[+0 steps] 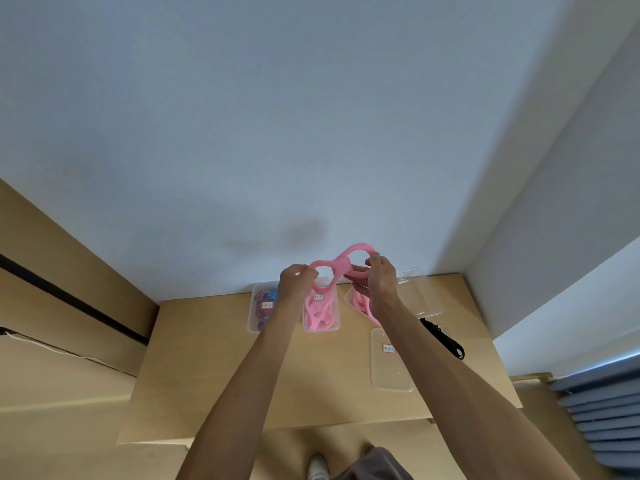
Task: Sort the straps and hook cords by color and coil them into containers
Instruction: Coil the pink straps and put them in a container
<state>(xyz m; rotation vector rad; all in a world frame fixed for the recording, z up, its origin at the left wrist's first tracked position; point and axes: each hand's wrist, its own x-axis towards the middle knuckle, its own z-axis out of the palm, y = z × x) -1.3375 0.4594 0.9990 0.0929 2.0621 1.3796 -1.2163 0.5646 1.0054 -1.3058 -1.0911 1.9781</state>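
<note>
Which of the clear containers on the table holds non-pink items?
The leftmost container, beside the left hand: it holds blue, red and purple pieces, while the container next to it holds pink straps.

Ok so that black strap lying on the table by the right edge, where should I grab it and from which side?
Probably at the black strap's near rounded end, coming from above with the right hand. It lies flat and stretched out along the table's right side, and that end looks bare, while the far end runs under your right forearm. Both hands are full: the left hand and the right grip the pink strap.
</note>
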